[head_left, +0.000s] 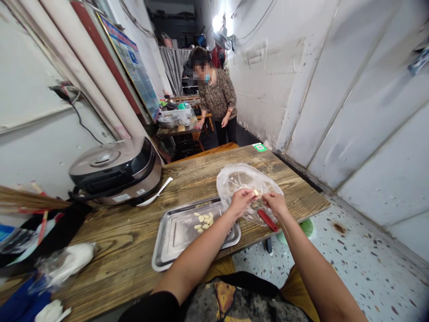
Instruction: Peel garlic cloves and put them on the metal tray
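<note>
Over a clear plastic bag (pixel 231 179), my left hand (pixel 241 202) pinches a pale garlic clove (pixel 256 192) between thumb and fingers. My right hand (pixel 276 203) is closed at the clove's right end; any loose skin there is too small to make out. Below the right fingers, a red-handled knife (pixel 267 220) lies on the bag's near edge. Loose bits, partly hidden by my hands, are in the bag. Under and left of my left forearm, a metal tray (pixel 174 232) holds several peeled garlic cloves (pixel 201 218).
A rice cooker (pixel 115 167) and a white spoon (pixel 156 192) stand and lie on the wooden table (pixel 130 237) at the left. Nearer are a black container with chopsticks (pixel 43 228) and a plastic-wrapped white bundle (pixel 72 264). Beyond, a person (pixel 217 96) stands beside another table.
</note>
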A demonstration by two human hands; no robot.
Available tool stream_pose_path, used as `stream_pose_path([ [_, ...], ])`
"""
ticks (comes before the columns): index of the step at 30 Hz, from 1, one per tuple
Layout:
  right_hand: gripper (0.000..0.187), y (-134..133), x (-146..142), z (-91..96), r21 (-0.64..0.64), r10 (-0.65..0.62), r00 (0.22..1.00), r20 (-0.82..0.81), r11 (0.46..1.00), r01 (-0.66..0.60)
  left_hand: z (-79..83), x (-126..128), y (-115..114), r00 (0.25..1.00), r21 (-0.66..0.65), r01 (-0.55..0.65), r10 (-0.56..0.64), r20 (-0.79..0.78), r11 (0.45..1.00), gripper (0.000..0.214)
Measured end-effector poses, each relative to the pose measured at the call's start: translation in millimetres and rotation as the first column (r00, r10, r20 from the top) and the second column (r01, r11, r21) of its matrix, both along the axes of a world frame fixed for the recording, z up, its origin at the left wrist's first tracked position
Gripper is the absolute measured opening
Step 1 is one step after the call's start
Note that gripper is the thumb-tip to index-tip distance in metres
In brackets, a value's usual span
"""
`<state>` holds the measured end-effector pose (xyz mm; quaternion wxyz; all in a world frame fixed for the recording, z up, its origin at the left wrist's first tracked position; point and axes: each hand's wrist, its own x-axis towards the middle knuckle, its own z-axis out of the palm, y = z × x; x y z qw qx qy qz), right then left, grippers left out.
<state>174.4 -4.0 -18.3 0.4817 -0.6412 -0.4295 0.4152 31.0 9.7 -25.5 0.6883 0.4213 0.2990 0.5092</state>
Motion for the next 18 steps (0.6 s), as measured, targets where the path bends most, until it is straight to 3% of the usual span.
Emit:
stream_pose_path([
  [4, 0.030, 1.8, 6.0, -5.6, -0.041, 0.053, 0.991, 0.119, 0.998, -0.048, 1.4, -4.6, -3.6, 0.994, -0.050, 0.097, -0.095, 0.045, 0.994, 0.035],
  [10, 0.023, -0.3, -0.3, 6.4, 0.223, 0.174, 0.932, 0.318, 0.942, -0.252, -8.8, -1.5, -2.9, 0.999, -0.044, 0.015, -0.017, -0.034, 0.999, 0.040],
  [18, 0.021, -3.3, -4.2, 17.9, 0.166, 0.175, 0.909, 0.379, 0.953, -0.253, -14.5, -3.2, -0.4, 0.998, -0.036, 0.007, -0.009, -0.070, 0.999, 0.037],
])
